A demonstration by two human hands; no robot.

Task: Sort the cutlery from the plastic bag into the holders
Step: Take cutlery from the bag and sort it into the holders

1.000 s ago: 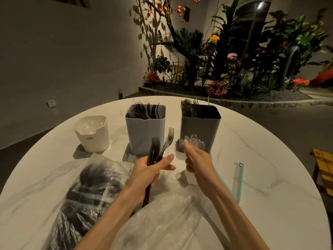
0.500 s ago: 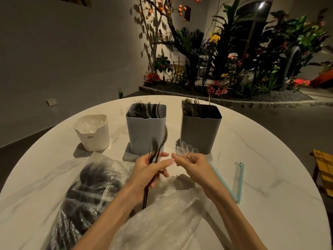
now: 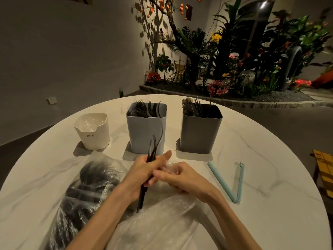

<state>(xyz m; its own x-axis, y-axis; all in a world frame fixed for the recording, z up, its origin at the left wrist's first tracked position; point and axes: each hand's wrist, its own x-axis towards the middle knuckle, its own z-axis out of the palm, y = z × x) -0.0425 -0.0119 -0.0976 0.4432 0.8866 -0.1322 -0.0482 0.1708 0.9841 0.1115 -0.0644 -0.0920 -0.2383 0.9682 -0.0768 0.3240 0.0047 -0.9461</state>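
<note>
Plastic throughout, so everything here is light and a bit slick. My left hand is curled round a small bundle of black forks, gripped mid-handle, tines up in front of the blue-grey holder, thumb sticking out straight. My right hand is closed loosely over a clump of clear spoons and touches the left; the spoons are near-transparent and mostly hidden, so I can't tell how many. Judgement: the forks are thin and springy and the tines snag on each other, so gripping at the handles, well below the heads, keeps the bundle aligned and stops it fanning. The clear spoons look brittle and slippery, so I'd pinch them at the stems, not squeeze the bowls. Dark cutlery already stands in the blue-grey holder and the dark grey holder; the white holder appears to have clear pieces inside. The plastic bag lies on the marble table at my left, still holding plenty of black cutlery. It's floppy film, with no firm edge to brace on. A light blue bag clip lies open to my right.
</note>
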